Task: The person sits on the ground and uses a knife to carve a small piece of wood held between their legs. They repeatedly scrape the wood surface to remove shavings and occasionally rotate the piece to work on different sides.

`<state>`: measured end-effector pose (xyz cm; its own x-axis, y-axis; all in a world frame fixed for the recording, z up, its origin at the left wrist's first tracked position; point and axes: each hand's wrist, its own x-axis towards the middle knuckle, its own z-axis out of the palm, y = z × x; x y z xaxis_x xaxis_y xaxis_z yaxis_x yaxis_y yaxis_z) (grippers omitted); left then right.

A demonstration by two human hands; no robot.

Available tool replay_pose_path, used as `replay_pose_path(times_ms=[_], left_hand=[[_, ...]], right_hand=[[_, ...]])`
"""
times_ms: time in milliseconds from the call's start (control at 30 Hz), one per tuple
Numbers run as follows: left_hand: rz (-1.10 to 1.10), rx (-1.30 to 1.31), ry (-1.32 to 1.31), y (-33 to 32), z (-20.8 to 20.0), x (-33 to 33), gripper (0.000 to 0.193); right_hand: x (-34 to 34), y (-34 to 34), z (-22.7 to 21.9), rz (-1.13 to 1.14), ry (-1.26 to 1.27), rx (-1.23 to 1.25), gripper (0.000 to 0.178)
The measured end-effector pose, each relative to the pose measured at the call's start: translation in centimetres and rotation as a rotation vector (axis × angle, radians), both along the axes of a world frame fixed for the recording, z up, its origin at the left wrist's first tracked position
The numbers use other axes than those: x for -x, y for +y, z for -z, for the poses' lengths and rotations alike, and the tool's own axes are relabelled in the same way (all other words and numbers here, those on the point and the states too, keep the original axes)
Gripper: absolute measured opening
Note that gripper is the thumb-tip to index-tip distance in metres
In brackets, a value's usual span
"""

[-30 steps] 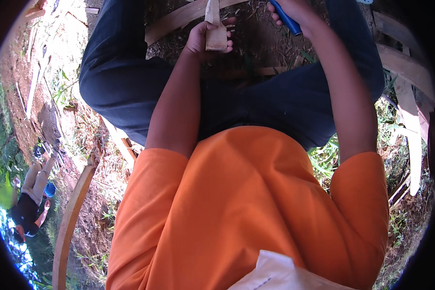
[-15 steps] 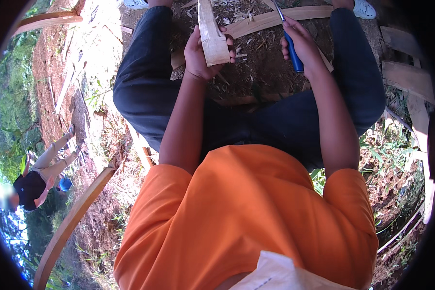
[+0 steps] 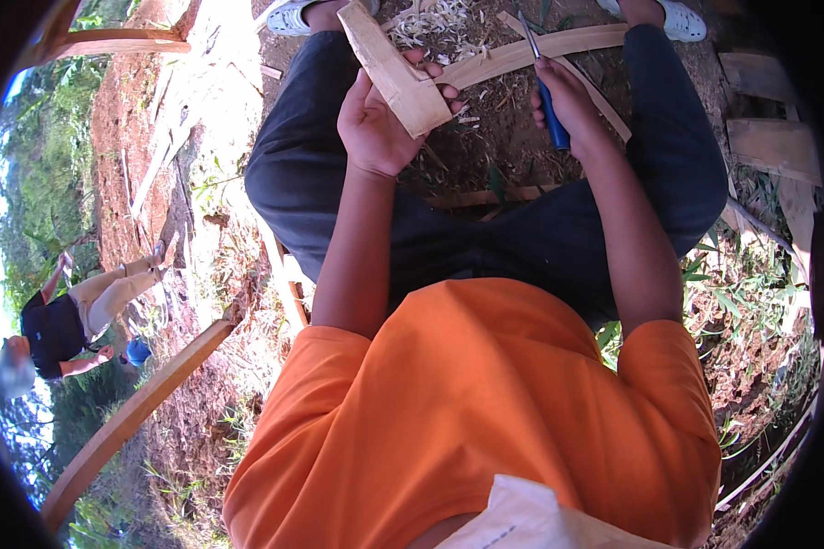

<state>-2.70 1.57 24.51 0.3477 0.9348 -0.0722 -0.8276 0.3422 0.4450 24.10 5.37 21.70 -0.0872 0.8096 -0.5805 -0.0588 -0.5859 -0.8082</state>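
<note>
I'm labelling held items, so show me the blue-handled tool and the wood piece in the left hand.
Blue-handled tool (image 3: 551, 115): head view, on its handle.
Wood piece (image 3: 399, 80): head view, on its face.

Ground (image 3: 513, 151): brown dirt
Shavings (image 3: 439, 27): pale curls, scattered at twelve o'clock
Long board (image 3: 558, 44): pale wood, lying at one o'clock
Thin strip (image 3: 604, 105): wood, between one and two o'clock

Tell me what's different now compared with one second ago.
The wood in the left hand has gone from nearly upright in the picture to slanting, its far end swung to the left. The view has shifted too, showing more of the shoes and the shavings. Nothing was let go: the right hand still holds the blue tool.
</note>
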Motion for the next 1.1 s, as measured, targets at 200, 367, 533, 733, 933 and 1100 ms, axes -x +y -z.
replay_pose_path(times_ms=[200, 367, 533, 733, 933, 1100], left_hand=[[-0.045, 0.051, 0.054, -0.4, -0.4, -0.6, 0.054], [-0.016, 0.307, 0.551, 0.4, 3.2, -1.2, 0.051], [0.106, 0.377, 1.284, 0.0, 17.5, -0.2, 0.067], [0.218, 0.101, 1.871, -0.5, 18.9, -1.1, 0.069], [0.191, 0.015, 1.922, -1.2, 17.9, -2.0, 0.063], [0.218, 0.027, 1.920, -1.0, 18.4, -1.8, 0.062]], right_hand=[[-0.2, -0.3, -0.1, 0.008, 0.012, 0.015, 0.038], [-0.1, -0.3, 1.3, -0.035, -0.110, 0.001, 0.036], [1.3, -1.1, 4.2, -0.260, -0.319, -0.003, 0.055], [2.4, -2.0, 5.6, -0.537, -0.328, 0.032, 0.061], [4.7, -1.1, 5.6, -0.765, -0.475, 0.040, 0.060], [6.4, 1.2, 4.8, -0.974, -0.614, 0.021, 0.056]])
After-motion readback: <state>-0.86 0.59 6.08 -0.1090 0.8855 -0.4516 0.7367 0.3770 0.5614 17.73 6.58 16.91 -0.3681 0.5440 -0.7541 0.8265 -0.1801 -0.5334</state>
